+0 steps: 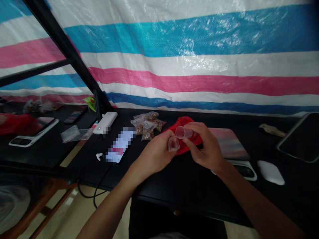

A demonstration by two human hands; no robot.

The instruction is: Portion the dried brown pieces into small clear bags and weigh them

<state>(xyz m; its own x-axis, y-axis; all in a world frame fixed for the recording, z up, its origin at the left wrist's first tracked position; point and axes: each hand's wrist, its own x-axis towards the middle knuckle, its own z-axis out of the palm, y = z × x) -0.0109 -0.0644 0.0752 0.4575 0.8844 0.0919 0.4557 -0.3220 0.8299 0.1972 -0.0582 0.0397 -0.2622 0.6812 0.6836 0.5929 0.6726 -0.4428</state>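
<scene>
Because the cups are so small, my left hand point(154, 157) pinches one clear plastic cup point(173, 144) and my right hand point(205, 146) pinches another cup point(183, 132) with the fingertips, not clenched. Both are held close together in front of a red plastic bag point(185, 121), over the black desk point(174, 189), right of small bags of dried pieces point(148, 127).

**Live count: one pair and plenty of singles!**

Here we go: one left hand point(153, 157), one right hand point(206, 146), and two clear plastic cups point(183, 132), one per hand! One red plastic bag point(186, 122)! Small bags of dried pieces point(148, 131), three or four, hard to call! Far side, one white power bank point(106, 122)! One blurred phone point(119, 145), one white earbud point(99, 156)! Right side, one white mouse point(270, 172), one tablet point(299, 137)!
</scene>
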